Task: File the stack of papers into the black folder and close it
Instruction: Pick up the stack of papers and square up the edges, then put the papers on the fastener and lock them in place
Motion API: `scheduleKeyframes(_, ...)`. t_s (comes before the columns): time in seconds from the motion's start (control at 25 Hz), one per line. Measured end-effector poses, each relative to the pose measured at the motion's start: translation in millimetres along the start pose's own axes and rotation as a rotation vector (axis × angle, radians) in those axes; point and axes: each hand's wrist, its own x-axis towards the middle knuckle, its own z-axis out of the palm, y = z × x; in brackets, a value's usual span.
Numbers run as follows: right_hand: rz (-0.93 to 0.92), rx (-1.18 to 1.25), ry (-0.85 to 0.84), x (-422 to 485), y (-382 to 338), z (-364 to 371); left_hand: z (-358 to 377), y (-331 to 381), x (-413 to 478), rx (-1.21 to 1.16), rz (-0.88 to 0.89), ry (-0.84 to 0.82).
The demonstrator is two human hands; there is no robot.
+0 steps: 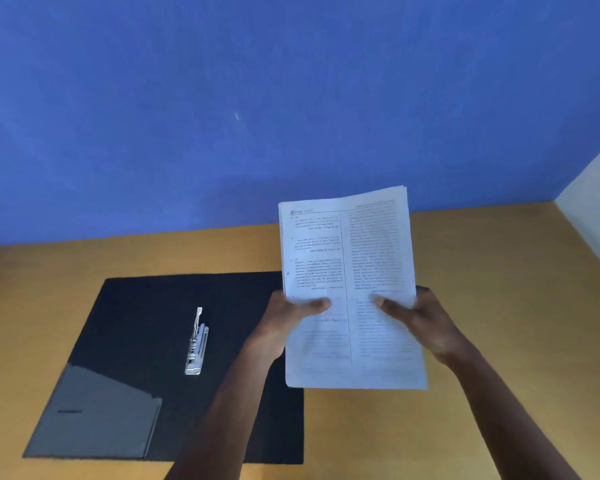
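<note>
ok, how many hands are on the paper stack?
2. The left hand grips the paper stack at its left edge, the right hand at its right edge, thumbs on the front page. Fingers behind are hidden.

Bare forearms [229, 410], no sleeves

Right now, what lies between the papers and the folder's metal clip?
Head view: only bare black folder surface and the left hand holding the papers; nothing sits beside the clip.
</note>
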Motion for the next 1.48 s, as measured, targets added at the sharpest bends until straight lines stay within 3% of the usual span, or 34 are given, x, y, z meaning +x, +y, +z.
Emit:
scheduleKeyframes(0.16,0.039,0.183,0.002,5,12,61,-50,-7,-34,-0.089,-0.162,0.121)
scheduleKeyframes(0.32,0.108,0.112,-0.005,15,31,113,-96,-21,-63,-0.144,-0.241,0.204)
scheduleKeyframes(0.48,0.169,0.091,0.066,13,44,142,-136,-43,-92,-0.198,-0.285,0.149)
scheduleKeyframes(0.64,0.210,0.044,0.150,4,50,163,-160,-62,-112,-0.099,-0.271,0.219)
scheduleKeyframes(0.92,0.323,-0.031,0.089,-4,54,181,-170,-68,-116,0.083,-0.203,0.315)
scheduleKeyframes(1.08,0.383,-0.093,0.226,-9,66,181,-161,-85,-114,0.193,-0.169,0.290)
scheduleKeyframes(1.48,0.380,0.038,0.298,-16,94,194,-171,-96,-108,0.346,-0.142,0.334)
